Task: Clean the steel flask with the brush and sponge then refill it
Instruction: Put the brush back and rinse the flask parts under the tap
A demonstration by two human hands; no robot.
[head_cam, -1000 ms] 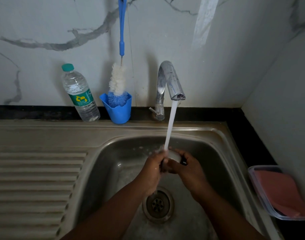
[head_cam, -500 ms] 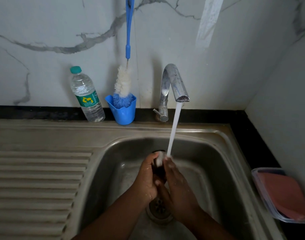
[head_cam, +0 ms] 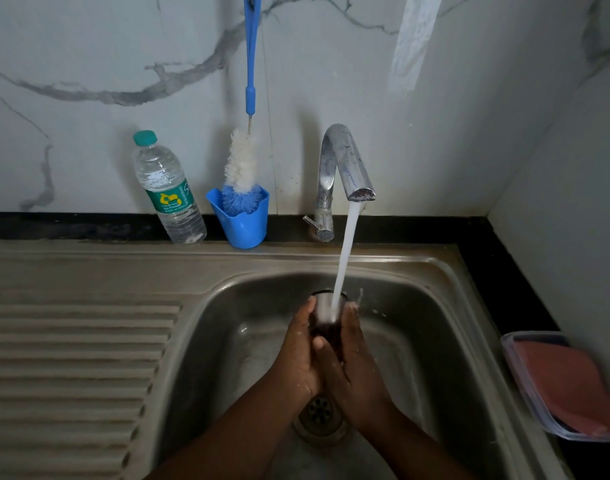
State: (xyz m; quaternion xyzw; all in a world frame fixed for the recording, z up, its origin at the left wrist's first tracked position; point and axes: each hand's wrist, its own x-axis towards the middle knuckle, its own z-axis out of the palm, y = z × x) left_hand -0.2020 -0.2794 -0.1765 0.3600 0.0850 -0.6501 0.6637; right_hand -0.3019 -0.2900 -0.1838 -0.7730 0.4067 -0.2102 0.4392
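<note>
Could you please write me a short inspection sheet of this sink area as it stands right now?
Surface: steel sink with ribbed drainboard on the left; tap running.
Job's things: dark flask under the stream; bottle brush standing in blue cup.
Clutter: plastic water bottle beside the cup; clear tray with pink sponge on the right.
Grippers: left hand and right hand both hold the flask.
Cables: nothing seen.
Surroundings: marble-patterned wall, black counter edge.

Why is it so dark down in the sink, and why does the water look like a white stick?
Head view: dim light leaves the sink basin shadowy; the running water blurs into a smooth white streak; both hands look dark; wide lens bends the counter edges.
</note>
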